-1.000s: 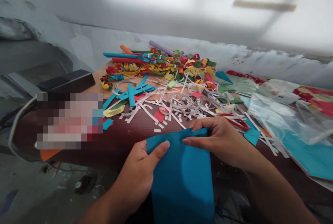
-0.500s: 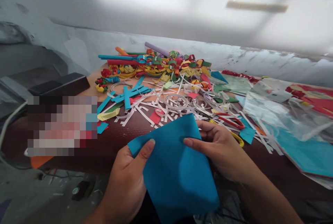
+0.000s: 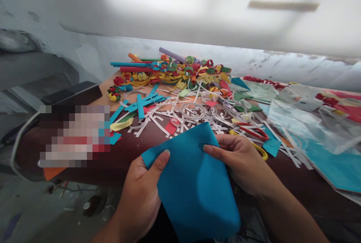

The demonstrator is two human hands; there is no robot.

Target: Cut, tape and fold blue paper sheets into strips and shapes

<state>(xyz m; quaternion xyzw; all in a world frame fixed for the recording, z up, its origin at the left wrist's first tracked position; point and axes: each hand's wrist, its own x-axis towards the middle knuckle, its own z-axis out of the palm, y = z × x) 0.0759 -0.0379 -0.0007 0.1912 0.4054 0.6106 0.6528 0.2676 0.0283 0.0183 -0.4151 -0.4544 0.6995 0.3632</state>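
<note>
I am pinching the blue paper (image 3: 191,183) in both hands, with my left hand (image 3: 145,183) gripping its left edge near the top and my right hand (image 3: 242,160) gripping its right edge, thumbs showing on the front and most other fingers hiding behind. The paper is hanging in front of me at the near side of the bench (image 3: 134,149), where blue strips (image 3: 140,107) are lying. It is looking light, thin and bendy, maybe easy to crease, so I am thinking a soft pinch near the top corners is best.
</note>
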